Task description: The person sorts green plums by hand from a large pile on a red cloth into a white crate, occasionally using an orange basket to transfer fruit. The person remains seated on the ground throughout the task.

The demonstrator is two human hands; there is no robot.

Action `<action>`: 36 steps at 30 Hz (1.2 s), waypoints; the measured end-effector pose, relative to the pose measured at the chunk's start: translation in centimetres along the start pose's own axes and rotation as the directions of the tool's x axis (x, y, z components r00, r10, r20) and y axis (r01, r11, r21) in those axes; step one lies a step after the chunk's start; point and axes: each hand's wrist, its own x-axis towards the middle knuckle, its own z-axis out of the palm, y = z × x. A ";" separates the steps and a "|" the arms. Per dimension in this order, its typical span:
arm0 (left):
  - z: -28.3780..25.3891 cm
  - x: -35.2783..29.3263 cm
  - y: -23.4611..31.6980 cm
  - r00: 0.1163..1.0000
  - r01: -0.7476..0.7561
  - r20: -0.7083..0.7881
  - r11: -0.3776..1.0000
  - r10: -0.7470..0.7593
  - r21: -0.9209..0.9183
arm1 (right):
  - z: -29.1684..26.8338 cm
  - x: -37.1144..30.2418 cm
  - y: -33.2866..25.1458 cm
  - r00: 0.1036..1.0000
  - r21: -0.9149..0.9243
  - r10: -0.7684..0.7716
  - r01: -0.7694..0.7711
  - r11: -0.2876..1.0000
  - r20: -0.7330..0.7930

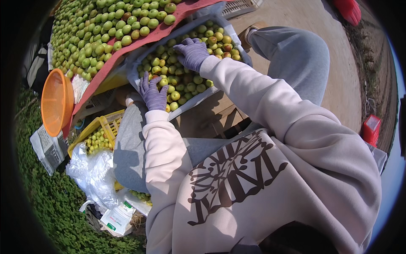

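Observation:
A crate [189, 109] with a pale liner holds many small round green fruits [182, 76], likely jujubes, some blushed reddish brown. My left hand [154, 91], in a purple knit glove, rests on the fruit at the crate's near left side with its fingers spread. Farther right and deeper in, my right hand [194, 55] wears a matching glove. Its fingers reach out over the fruit, slightly bent and apart, and nothing shows gripped in them. The undersides of both hands are hidden.
A large heap of green fruits [97, 38] lies on red cloth [99, 78] beyond the crate. To the left are an orange colander [55, 101], a yellow crate [111, 123] and clear plastic bags [91, 173]. A red package [371, 129] sits at far right.

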 end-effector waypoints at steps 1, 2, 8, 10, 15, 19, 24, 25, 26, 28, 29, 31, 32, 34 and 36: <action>0.1 0.1 0.0 1.000 0.003 -0.004 1.000 -0.003 -0.020 | -0.3 0.4 0.3 0.999 -0.032 -0.027 0.028 0.999 0.024; 0.3 0.2 -0.1 1.000 -0.009 -0.016 0.999 0.009 -0.032 | -0.7 0.9 0.6 0.997 -0.067 -0.040 0.045 0.997 0.068; 0.7 0.3 -0.9 0.996 0.076 -0.030 0.981 -0.083 -0.177 | -1.1 2.7 0.4 0.976 -0.161 -0.060 0.095 0.982 0.208; 0.6 0.2 -0.9 0.997 0.083 0.004 0.992 -0.083 -0.092 | -1.0 3.1 0.4 0.966 -0.194 -0.085 0.135 0.972 0.246; 0.3 0.2 -0.6 0.996 0.086 0.029 0.994 -0.084 -0.064 | -1.1 4.0 1.4 0.924 -0.201 -0.161 0.241 0.950 0.346; 0.3 0.2 -0.6 0.997 0.073 0.022 0.994 -0.071 -0.076 | -1.6 4.5 2.1 0.889 -0.265 -0.218 0.341 0.902 0.403; 0.5 0.1 -0.8 0.998 0.068 0.009 0.994 -0.068 -0.083 | -2.2 4.3 1.9 0.927 -0.170 -0.200 0.263 0.950 0.318; 0.5 0.1 -0.8 0.998 0.069 0.008 0.994 -0.069 -0.086 | -2.2 4.2 1.6 0.949 -0.140 -0.168 0.210 0.968 0.268; 0.5 0.1 -0.8 0.997 0.071 0.005 0.993 -0.071 -0.092 | -1.9 4.0 1.0 0.953 -0.129 -0.210 0.241 0.962 0.219; 0.5 0.1 -0.7 0.998 0.066 -0.002 0.993 -0.067 -0.101 | -1.1 3.9 -0.5 0.950 -0.095 -0.302 0.309 0.946 0.080; 0.5 0.0 -0.6 0.998 0.058 -0.004 0.992 -0.059 -0.108 | -0.6 3.8 -1.3 0.936 -0.133 -0.335 0.348 0.928 0.109; 0.6 0.0 -0.5 0.998 0.058 -0.031 0.990 -0.062 -0.125 | 0.3 3.7 -2.5 0.903 -0.202 -0.395 0.423 0.883 0.167; 0.6 0.0 -0.5 0.996 0.078 -0.032 0.988 -0.083 -0.129 | 0.8 3.7 -3.0 0.866 -0.300 -0.405 0.486 0.821 0.294; 0.8 0.0 -0.7 0.983 0.077 -0.136 0.954 -0.121 -0.291 | 1.5 3.0 -2.6 0.885 -0.248 -0.417 0.460 0.852 0.209; 1.2 0.1 -1.0 0.974 0.033 -0.202 0.944 -0.104 -0.329 | 1.9 2.4 -1.5 0.890 -0.204 -0.426 0.453 0.868 0.165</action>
